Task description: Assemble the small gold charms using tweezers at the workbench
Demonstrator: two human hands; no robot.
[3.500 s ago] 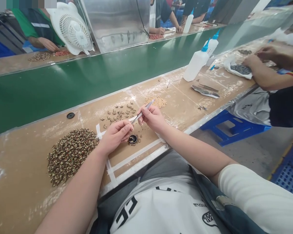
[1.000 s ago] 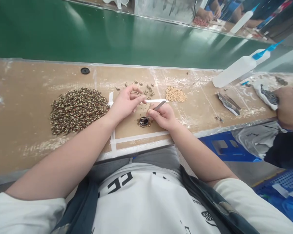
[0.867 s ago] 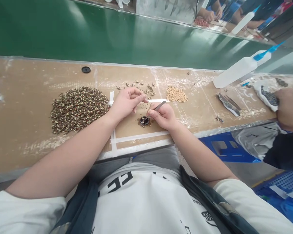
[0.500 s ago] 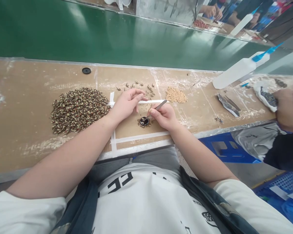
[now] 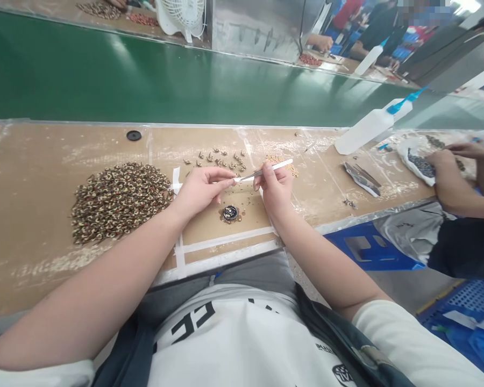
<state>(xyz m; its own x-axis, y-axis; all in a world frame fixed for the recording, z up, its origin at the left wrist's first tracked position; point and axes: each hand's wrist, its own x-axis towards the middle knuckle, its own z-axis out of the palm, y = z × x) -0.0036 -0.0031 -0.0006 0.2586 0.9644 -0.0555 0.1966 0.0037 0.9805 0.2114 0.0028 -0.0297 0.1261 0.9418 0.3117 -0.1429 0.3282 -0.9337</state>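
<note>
Head view: the right hand [image 5: 276, 188] pinches slim steel tweezers [image 5: 264, 173] between thumb and fingers, now lifted clear of the small round black dish [image 5: 229, 213] they were dipping into a moment ago. Their tip reaches the left hand [image 5: 201, 188], whose fingertips [image 5: 230, 181] are drawn together; whether they pinch anything is too small to tell. Small brass-coloured metal pieces [image 5: 213, 158] lie scattered just beyond, near a heaped pile of mottled brown beads [image 5: 116, 203] on the tan workbench [image 5: 44, 258].
</note>
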